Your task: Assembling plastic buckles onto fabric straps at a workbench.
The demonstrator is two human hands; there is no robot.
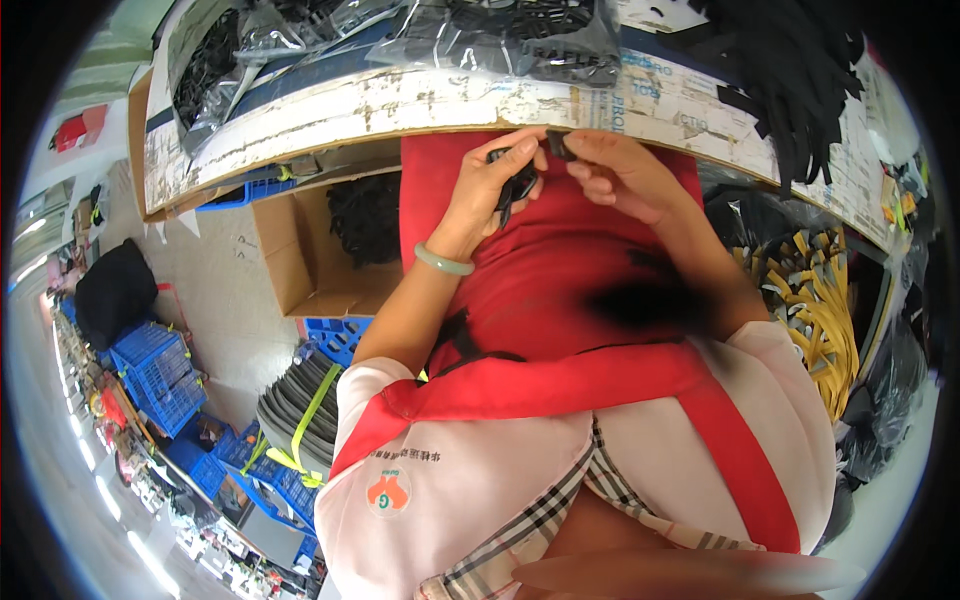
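In front of my red apron (540, 290), both hands meet close to the table's edge. My left hand (490, 180), with a pale green bangle (444, 262) at its wrist, is closed around a black piece (521, 184) whose kind I cannot make out. My right hand (625, 172) pinches a small black strap piece (557, 146) between thumb and fingers, right beside the left fingertips. Whether the two black pieces join is hidden by the fingers.
The worn white table (400, 100) carries clear plastic bags (500, 40) of black parts and a pile of black straps (790, 70). A cardboard box (300, 250) with black pieces stands below left. Yellow straps (815, 310) hang at right. Blue crates (158, 370) stand on the left floor.
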